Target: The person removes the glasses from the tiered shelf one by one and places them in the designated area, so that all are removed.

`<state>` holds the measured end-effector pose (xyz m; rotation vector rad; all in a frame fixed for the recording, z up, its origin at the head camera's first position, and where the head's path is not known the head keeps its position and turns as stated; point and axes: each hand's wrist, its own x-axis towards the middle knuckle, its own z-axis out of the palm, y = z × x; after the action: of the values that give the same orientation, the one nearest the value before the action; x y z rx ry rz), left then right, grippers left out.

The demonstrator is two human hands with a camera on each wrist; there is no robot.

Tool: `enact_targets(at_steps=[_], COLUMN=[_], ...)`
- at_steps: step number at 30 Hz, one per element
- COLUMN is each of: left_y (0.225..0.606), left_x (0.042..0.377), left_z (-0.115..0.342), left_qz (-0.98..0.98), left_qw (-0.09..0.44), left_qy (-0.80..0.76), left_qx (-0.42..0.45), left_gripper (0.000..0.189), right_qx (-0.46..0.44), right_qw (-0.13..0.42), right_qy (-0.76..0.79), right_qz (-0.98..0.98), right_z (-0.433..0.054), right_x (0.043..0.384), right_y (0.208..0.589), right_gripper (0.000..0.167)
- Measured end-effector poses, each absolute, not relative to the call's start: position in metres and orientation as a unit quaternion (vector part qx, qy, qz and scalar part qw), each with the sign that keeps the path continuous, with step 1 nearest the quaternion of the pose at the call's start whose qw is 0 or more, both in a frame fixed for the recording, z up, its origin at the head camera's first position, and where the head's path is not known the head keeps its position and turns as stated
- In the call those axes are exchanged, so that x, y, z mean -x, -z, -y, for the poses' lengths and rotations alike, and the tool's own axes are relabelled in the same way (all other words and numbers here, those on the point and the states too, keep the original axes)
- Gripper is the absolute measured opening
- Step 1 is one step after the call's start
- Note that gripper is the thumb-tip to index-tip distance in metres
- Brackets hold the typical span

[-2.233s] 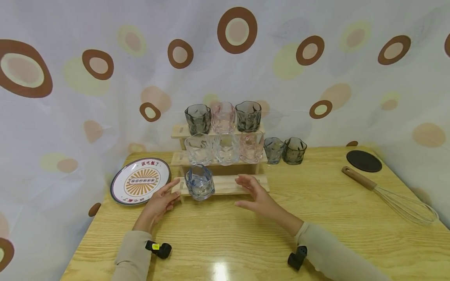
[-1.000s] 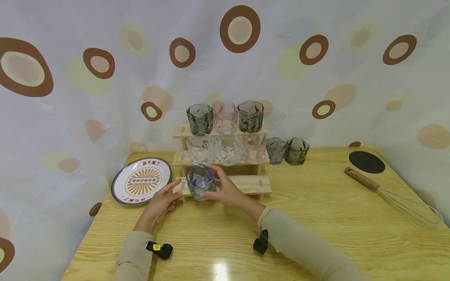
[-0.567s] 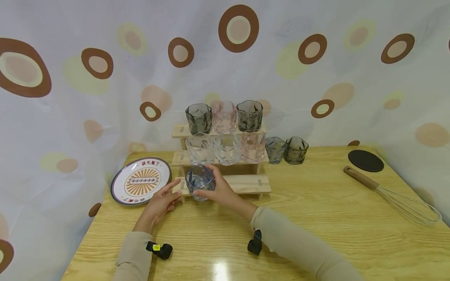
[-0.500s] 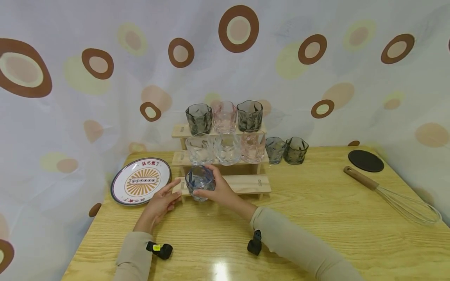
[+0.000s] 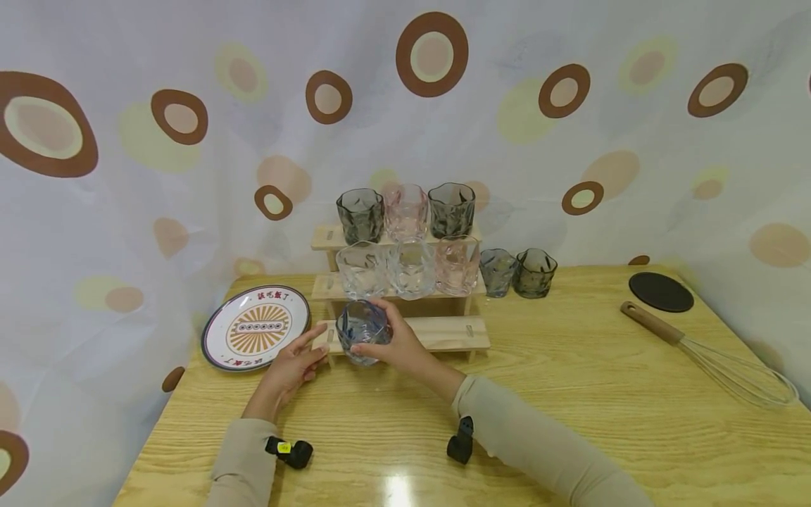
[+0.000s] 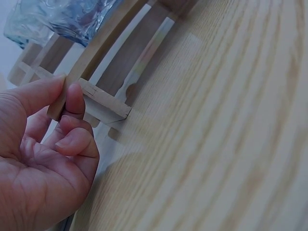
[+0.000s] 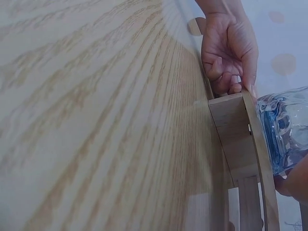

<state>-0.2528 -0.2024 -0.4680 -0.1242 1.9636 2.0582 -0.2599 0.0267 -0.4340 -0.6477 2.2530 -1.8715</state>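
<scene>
A blue-tinted drinking glass [image 5: 356,329] stands at the left end of the lowest tier of a wooden tiered rack [image 5: 446,334]. My right hand [image 5: 404,348] grips it from the right, thumb in front and fingers behind. In the right wrist view the glass [image 7: 288,125] is upright against the tier board, and only a bit of the right hand shows. My left hand [image 5: 288,372] pinches the left end of the same tier. The left wrist view shows its thumb on top of the board [image 6: 98,57] and fingers curled beneath.
On the upper tiers stand grey glasses [image 5: 361,217], pink ones [image 5: 457,266] and clear ones [image 5: 412,269]. Two darker glasses [image 5: 533,273] are right of the rack. A patterned plate [image 5: 256,328] lies left, a whisk [image 5: 703,348] and black round mat [image 5: 661,291] right.
From above the right part of the lowest tier, my right hand has moved left and taken hold of the blue glass. The left hand stays at the tier's end.
</scene>
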Motion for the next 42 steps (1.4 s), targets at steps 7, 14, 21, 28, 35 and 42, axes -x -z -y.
enact_targets(at_steps=[7, 14, 21, 28, 35, 42], left_y=[0.467, 0.466, 0.466, 0.468, 0.469, 0.467], left_x=[0.253, 0.253, 0.25, 0.252, 0.252, 0.252], left_z=[0.2, 0.201, 0.202, 0.202, 0.201, 0.201], left_qz=[-0.678, -0.683, -0.685, -0.688, -0.69, -0.685], left_qw=[0.143, 0.142, 0.141, 0.139, 0.139, 0.141], left_qy=[-0.72, -0.716, -0.713, -0.711, -0.71, -0.714], left_qx=[0.035, 0.035, 0.041, 0.041, 0.032, 0.039], left_gripper=[0.057, 0.057, 0.057, 0.056, 0.057, 0.056], right_qx=[0.226, 0.228, 0.209, 0.188, 0.146, 0.108], right_qw=[0.067, 0.073, 0.076, 0.053, 0.044, 0.027], right_qy=[0.644, 0.659, 0.661, 0.655, 0.66, 0.649], right_qz=[-0.728, -0.714, -0.717, -0.73, -0.735, -0.752], right_z=[-0.031, -0.042, -0.058, -0.081, -0.112, -0.148], right_x=[0.259, 0.253, 0.245, 0.238, 0.236, 0.235], right_y=[0.433, 0.433, 0.434, 0.433, 0.433, 0.433], right_gripper=[0.077, 0.076, 0.076, 0.074, 0.076, 0.079])
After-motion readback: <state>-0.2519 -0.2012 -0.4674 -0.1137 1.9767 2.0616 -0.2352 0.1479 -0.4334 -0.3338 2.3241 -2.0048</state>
